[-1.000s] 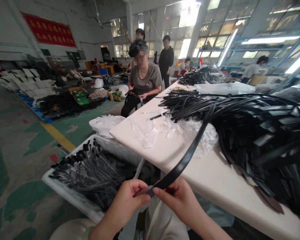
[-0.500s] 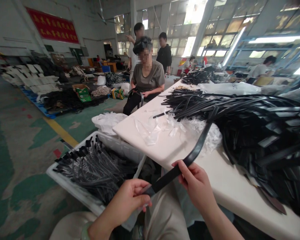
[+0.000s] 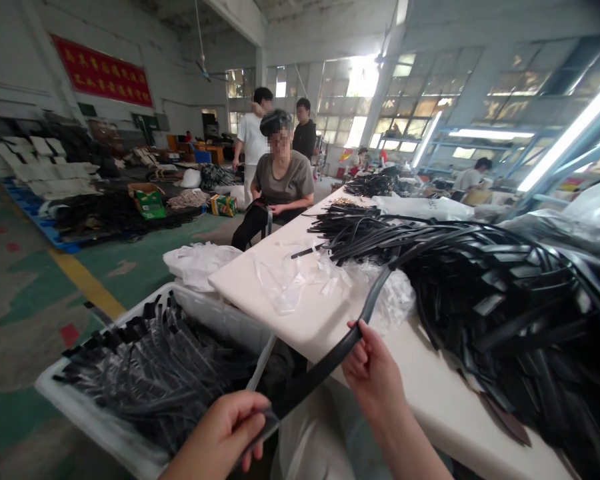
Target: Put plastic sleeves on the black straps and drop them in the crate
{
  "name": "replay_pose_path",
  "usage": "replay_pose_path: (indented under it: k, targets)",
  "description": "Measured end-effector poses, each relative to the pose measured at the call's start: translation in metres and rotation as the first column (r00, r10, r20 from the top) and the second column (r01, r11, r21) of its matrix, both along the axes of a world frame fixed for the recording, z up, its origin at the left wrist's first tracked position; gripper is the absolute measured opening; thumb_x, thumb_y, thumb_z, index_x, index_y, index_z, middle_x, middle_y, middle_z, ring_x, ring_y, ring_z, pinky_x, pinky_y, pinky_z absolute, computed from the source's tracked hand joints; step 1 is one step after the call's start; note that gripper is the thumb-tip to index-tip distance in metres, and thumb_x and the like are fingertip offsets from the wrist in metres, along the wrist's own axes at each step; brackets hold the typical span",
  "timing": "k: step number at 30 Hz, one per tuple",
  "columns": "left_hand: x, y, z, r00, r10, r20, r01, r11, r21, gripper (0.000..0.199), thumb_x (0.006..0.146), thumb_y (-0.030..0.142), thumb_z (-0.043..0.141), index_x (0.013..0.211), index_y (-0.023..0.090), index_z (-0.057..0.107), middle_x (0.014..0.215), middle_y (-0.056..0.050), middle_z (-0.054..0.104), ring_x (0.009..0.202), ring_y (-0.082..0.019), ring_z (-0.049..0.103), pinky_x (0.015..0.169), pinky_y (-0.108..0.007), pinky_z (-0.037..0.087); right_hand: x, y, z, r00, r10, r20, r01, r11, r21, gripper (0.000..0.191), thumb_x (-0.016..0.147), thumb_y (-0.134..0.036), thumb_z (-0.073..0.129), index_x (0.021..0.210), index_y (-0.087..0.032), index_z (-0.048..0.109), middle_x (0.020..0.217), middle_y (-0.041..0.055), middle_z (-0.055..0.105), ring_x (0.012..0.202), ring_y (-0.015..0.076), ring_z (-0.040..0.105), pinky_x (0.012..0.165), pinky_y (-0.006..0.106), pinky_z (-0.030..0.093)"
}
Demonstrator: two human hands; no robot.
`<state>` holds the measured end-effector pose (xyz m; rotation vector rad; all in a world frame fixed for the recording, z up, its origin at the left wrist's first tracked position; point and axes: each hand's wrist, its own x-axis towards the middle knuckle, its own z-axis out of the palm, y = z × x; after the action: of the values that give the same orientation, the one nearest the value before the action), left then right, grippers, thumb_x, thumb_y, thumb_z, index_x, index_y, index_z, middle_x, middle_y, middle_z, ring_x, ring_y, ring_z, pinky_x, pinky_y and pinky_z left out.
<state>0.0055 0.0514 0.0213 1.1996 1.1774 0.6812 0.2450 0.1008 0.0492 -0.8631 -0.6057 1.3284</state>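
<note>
Head view: right hand holds strap, yellow-lettered banner behind.

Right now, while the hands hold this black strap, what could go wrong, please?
The black strap runs up to the pile of black straps, so a pull might drag others along. Crumpled clear plastic lies beside it on the table and could get caught. The left hand grips one end near the white crate; if it slips, that end may drop.
</note>
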Motion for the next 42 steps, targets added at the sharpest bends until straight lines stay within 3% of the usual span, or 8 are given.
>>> replay_pose_path:
  k: [5, 8, 11, 15, 25, 31, 36, 42]
  targets:
    - [0.003, 0.003, 0.004, 0.999, -0.002, -0.034, 0.005, 0.996, 0.093, 0.072, 0.075, 0.084, 0.057, 0.086, 0.015, 0.07, 0.063, -0.003, 0.066, 0.054, -0.014, 0.056, 0.056, -0.025, 0.041, -0.018, -0.014, 0.003, 0.955, -0.044, 0.292, 0.007, 0.992, 0.127, 0.032, 0.073, -0.046, 0.085, 0.074, -0.015, 0.077, 0.045, -0.0032, 0.052, 0.044, 0.0071, 0.041, 0.044, 0.02, 0.026]
    - [0.015, 0.003, 0.017, 0.999, 0.02, 0.027, -0.023, 0.993, 0.114, 0.071, 0.072, 0.083, 0.063, 0.088, 0.015, 0.07, 0.065, -0.002, 0.065, 0.055, -0.015, 0.056, 0.055, -0.026, 0.043, -0.045, -0.037, -0.009, 0.833, 0.149, 0.532, -0.291, 0.937, 0.194, 0.024, 0.078, -0.039, 0.081, 0.08, -0.016, 0.081, 0.055, 0.0013, 0.062, 0.049, 0.0108, 0.047, 0.048, 0.024, 0.031]
    - [0.015, 0.003, 0.022, 0.999, 0.024, 0.041, -0.03, 0.991, 0.13, 0.065, 0.072, 0.078, 0.066, 0.082, 0.015, 0.07, 0.064, -0.002, 0.064, 0.054, -0.015, 0.054, 0.054, -0.026, 0.042, -0.048, -0.038, -0.008, 0.886, 0.322, 0.333, -0.373, 0.923, 0.1, 0.034, 0.073, -0.044, 0.085, 0.092, -0.016, 0.082, 0.05, -0.0021, 0.057, 0.044, 0.0077, 0.039, 0.043, 0.02, 0.026]
    - [0.0, 0.004, 0.017, 1.0, 0.005, 0.004, -0.005, 0.998, 0.069, 0.055, 0.076, 0.067, 0.069, 0.086, 0.014, 0.07, 0.06, 0.0, 0.064, 0.052, -0.013, 0.054, 0.054, -0.025, 0.04, -0.017, -0.005, 0.011, 0.993, 0.089, 0.075, -0.092, 0.995, 0.037, 0.043, 0.073, -0.062, 0.076, 0.079, -0.02, 0.076, 0.039, -0.0123, 0.031, 0.035, 0.0034, 0.016, 0.036, 0.019, 0.014]
    - [-0.002, 0.026, 0.05, 0.981, -0.044, 0.189, 0.014, 0.987, 0.158, 0.034, 0.077, 0.045, 0.076, 0.084, 0.012, 0.073, 0.067, -0.003, 0.068, 0.056, -0.013, 0.059, 0.058, -0.025, 0.046, -0.057, -0.025, 0.027, 0.797, 0.309, 0.519, -0.41, 0.907, 0.09, 0.028, 0.077, -0.043, 0.081, 0.084, -0.016, 0.081, 0.053, -0.0003, 0.06, 0.048, 0.0085, 0.049, 0.045, 0.019, 0.035]
    - [-0.014, 0.032, 0.066, 0.982, -0.044, 0.183, 0.009, 0.982, 0.189, 0.028, 0.079, 0.038, 0.075, 0.089, 0.012, 0.074, 0.065, -0.002, 0.068, 0.055, -0.012, 0.059, 0.058, -0.023, 0.047, -0.05, -0.003, 0.056, 0.927, -0.084, 0.366, -0.006, 0.971, 0.239, 0.031, 0.078, -0.048, 0.082, 0.08, -0.017, 0.075, 0.049, -0.0049, 0.052, 0.041, 0.0052, 0.041, 0.037, 0.017, 0.027]
    - [-0.019, 0.039, 0.077, 0.971, -0.071, 0.229, 0.006, 0.963, 0.27, 0.025, 0.081, 0.035, 0.075, 0.087, 0.011, 0.074, 0.069, -0.002, 0.069, 0.057, -0.011, 0.059, 0.057, -0.022, 0.046, -0.067, -0.003, 0.059, 0.745, 0.285, 0.603, -0.455, 0.878, 0.147, 0.04, 0.079, -0.055, 0.078, 0.084, -0.015, 0.074, 0.052, -0.0009, 0.061, 0.039, 0.0084, 0.048, 0.036, 0.019, 0.033]
    - [-0.033, 0.04, 0.078, 0.963, -0.05, 0.266, -0.015, 0.971, 0.238, 0.033, 0.08, 0.031, 0.076, 0.104, 0.01, 0.069, 0.065, 0.0, 0.068, 0.055, -0.011, 0.06, 0.057, -0.022, 0.048, -0.078, 0.0, 0.058, 0.805, 0.185, 0.563, -0.314, 0.939, 0.141, 0.039, 0.079, -0.054, 0.079, 0.086, -0.017, 0.071, 0.049, -0.0027, 0.061, 0.034, 0.0076, 0.048, 0.033, 0.017, 0.031]
